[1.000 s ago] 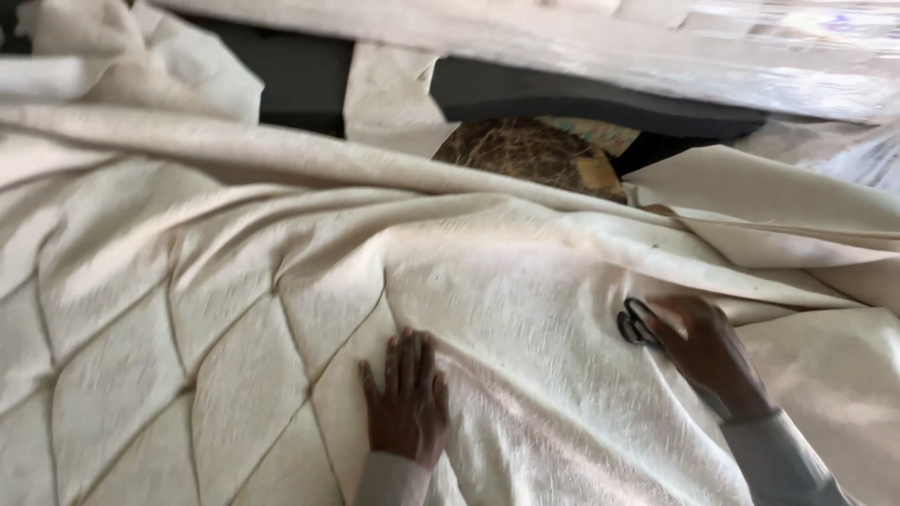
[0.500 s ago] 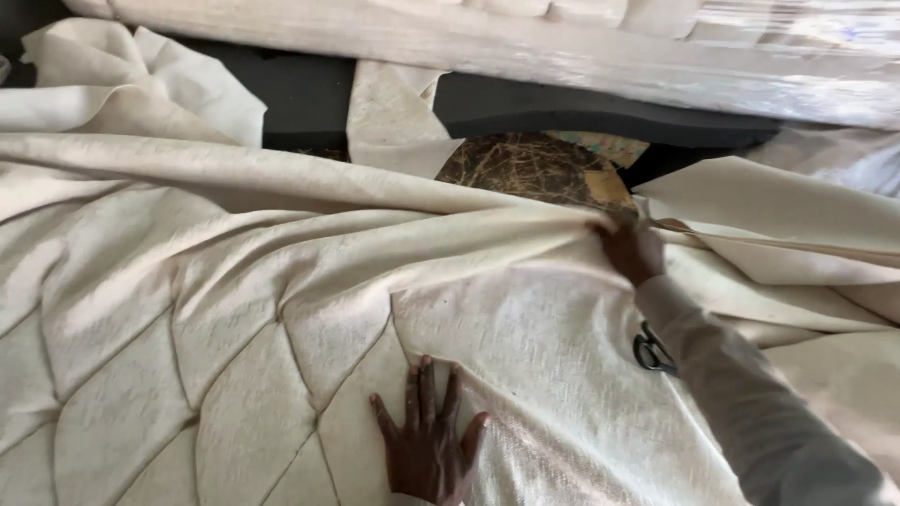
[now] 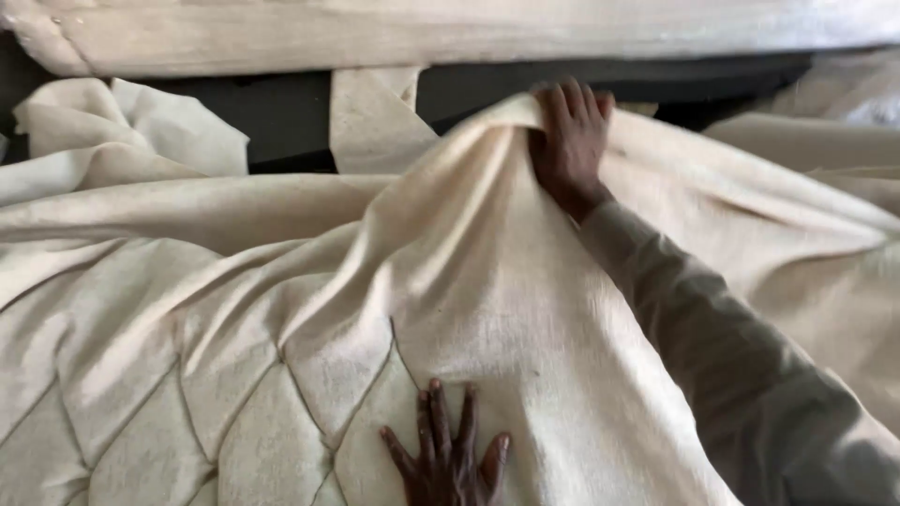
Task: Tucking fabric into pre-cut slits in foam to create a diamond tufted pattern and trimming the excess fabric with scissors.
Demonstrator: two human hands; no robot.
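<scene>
A large cream quilted fabric (image 3: 281,337) with diamond stitching covers most of the view. My right hand (image 3: 568,141) reaches far forward and grips the fabric's upper edge, lifting it into a peak. My grey sleeve (image 3: 731,365) runs down to the lower right. At the bottom centre my left hand (image 3: 448,454) lies flat on the fabric with its fingers spread, holding nothing. The scissors and the brown fibre padding are hidden.
A long pale wrapped bolster or frame rail (image 3: 469,33) runs across the top. Below it lies a dark gap (image 3: 281,108) with a strip of cream cloth (image 3: 370,112) hanging over it. Loose cream cloth (image 3: 122,126) is bunched at the upper left.
My right hand put down the scissors, reached up to the fabric's edge and pulled it up over the brown padding, which is now covered. My left hand stayed pressed flat.
</scene>
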